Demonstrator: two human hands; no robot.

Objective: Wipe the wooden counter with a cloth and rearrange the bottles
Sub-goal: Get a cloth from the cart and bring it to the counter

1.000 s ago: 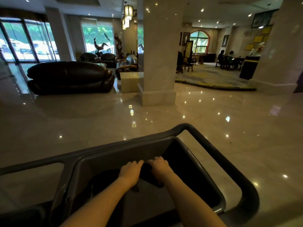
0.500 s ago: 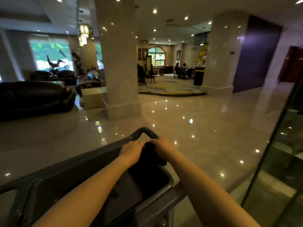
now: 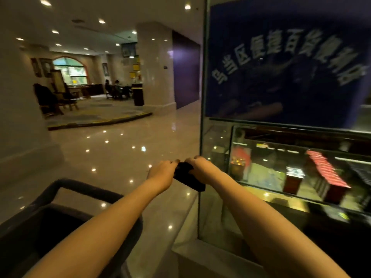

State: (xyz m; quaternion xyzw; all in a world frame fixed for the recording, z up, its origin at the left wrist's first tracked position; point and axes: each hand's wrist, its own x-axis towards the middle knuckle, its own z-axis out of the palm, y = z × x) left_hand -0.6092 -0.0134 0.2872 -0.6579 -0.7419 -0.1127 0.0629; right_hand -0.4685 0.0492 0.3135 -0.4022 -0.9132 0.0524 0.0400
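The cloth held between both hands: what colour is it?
Black, or very dark; the cloth shows in the head view, gripped by the left hand and right hand.

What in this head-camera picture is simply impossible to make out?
- Small dark object, head view: both hands' grip covers its upper part; cloth or not is unclear.
- Left hand and right hand: fingers curl out of sight behind it.
- Grey plastic cart bin: cut off by the bottom-left edge.
- Goods inside the glass display case: blurred by motion and reflections.
- Wooden counter, bottles: not visible.
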